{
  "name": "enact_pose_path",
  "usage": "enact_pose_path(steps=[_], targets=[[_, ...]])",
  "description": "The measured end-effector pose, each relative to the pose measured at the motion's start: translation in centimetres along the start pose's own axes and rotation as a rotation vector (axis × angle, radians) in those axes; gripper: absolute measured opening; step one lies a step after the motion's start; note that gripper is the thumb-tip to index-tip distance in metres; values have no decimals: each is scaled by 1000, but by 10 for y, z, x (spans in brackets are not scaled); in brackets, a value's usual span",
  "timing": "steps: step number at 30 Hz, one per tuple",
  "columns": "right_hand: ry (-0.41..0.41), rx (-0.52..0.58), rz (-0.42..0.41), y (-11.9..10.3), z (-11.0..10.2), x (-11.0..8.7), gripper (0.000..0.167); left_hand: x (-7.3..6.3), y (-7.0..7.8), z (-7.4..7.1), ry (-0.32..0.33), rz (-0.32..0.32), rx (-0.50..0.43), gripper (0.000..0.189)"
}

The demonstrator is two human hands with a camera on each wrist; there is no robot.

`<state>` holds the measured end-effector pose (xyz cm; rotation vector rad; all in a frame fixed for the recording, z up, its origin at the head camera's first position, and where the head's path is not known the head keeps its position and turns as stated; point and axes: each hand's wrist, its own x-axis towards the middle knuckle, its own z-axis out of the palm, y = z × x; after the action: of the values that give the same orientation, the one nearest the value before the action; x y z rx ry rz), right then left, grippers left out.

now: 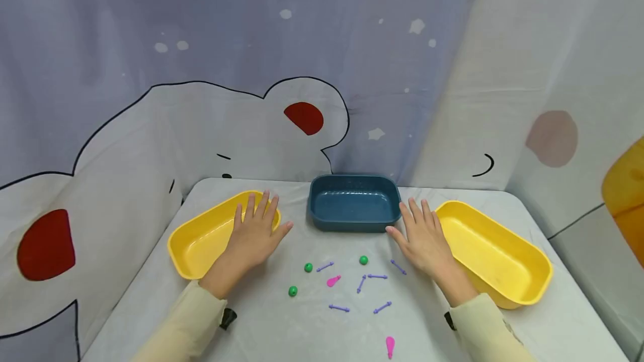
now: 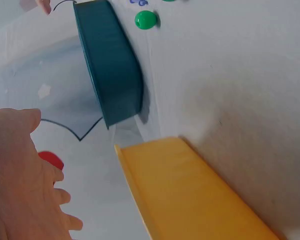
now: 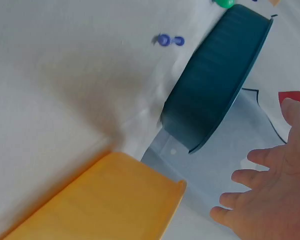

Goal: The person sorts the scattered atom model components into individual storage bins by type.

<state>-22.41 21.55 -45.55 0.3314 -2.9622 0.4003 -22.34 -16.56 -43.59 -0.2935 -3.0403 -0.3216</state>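
My left hand [image 1: 253, 241] is held with fingers spread over the right side of a yellow tray [image 1: 193, 242], holding nothing. Fingers apart and likewise holding nothing, my right hand [image 1: 425, 243] hovers beside the left end of a second yellow tray [image 1: 503, 258]. Between the hands, small pieces lie scattered on the white table: three green balls [image 1: 363, 260], several purple dumbbell-shaped sticks [image 1: 339, 308] and two pink teardrop-shaped pieces [image 1: 390, 345]. In the right wrist view, one purple stick [image 3: 164, 40] lies near the dark teal tray [image 3: 210, 85].
The dark teal tray [image 1: 354, 205] stands at the back middle of the table, with a yellow tray angled on either side. A printed cloth [image 1: 241, 127] hangs behind the table and along its sides. Dark bands [image 1: 228, 318] show at the wrists.
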Motion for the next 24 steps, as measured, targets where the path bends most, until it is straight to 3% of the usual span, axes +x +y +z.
enact_pose_path(steps=[12,24], targets=[[22,28,-7,-9,4,-19,73,-27,-32,-10,16,-49,-38,88],[54,65,-24,-6,11,-38,67,-54,-63,-17,68,-140,-64,89]])
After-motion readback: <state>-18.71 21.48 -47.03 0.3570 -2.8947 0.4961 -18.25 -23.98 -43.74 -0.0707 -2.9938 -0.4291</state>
